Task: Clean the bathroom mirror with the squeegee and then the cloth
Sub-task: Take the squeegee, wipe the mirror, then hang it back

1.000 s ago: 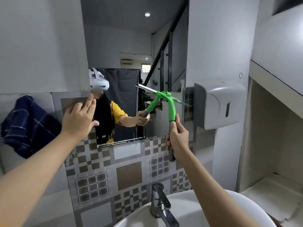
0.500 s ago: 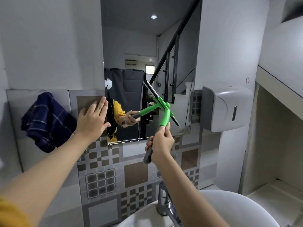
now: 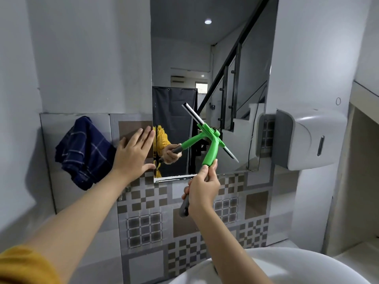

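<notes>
head view: right hand (image 3: 202,192) grips squeegee (image 3: 211,140) against mirror (image 3: 205,58); left hand (image 3: 134,154) flat, fingers spread

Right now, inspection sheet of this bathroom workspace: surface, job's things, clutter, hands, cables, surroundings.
Surface: tall wall mirror, upright above patterned grey-brown tiles.
Job's things: green plastic squeegee, blade slanted against the glass; dark blue checked cloth hanging on the wall left of the mirror, untouched.
Clutter: nothing seen.
Hands: left hand flat on the tile at the mirror's left edge; right hand gripping the squeegee handle.
Cables: nothing seen.
Surroundings: grey wall dispenser right of the mirror; white basin below.
</notes>
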